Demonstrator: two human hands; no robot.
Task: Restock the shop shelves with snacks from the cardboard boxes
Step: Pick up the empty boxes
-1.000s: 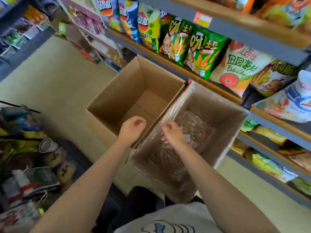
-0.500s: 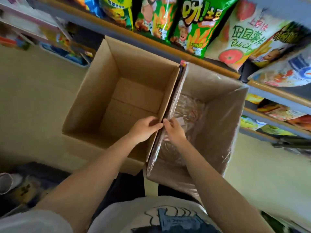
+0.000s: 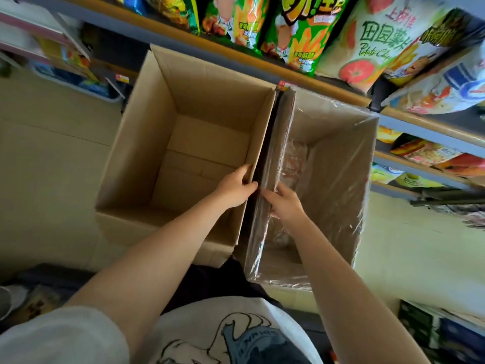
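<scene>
As both hands (image 3: pixel 258 191) grip adjoining box walls (image 3: pixel 265 153), snacks w/ shelves (image 3: pixel 262 64) above

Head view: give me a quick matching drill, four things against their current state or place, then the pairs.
1. left box
2. right box
3. left hand
4. green snack bag

A. lined with clear plastic
B. on the shelf above the boxes
C. bare cardboard inside, nothing in it
D. grips the left box's right wall

Pairs: 1-C, 2-A, 3-D, 4-B
</scene>
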